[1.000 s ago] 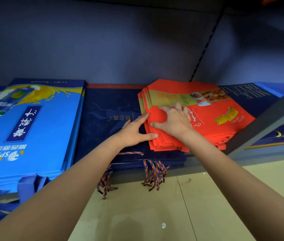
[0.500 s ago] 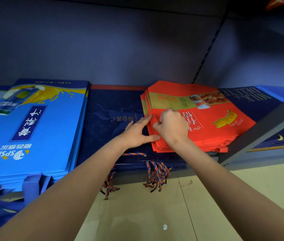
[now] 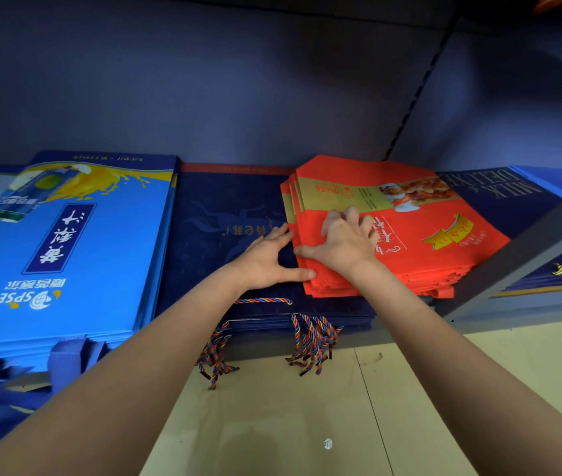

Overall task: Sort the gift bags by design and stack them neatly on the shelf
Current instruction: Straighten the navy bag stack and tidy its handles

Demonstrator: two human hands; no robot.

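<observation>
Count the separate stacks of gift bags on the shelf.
4. Light blue stack at left; navy stack in the middle; red stack lying on the navy ones; another navy stack at right, partly hidden.

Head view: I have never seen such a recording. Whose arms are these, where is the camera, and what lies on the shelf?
The camera sits on a person's head, looking forward and down, so the two bare arms are the wearer's own. On the shelf lie flat gift bags in piles: light blue bags on the left, dark navy bags with braided cord handles in the middle, and red bags resting on them. The left hand presses flat against the red pile's side edge. The right hand rests on top, fingers bent. Nothing is lifted.
</observation>
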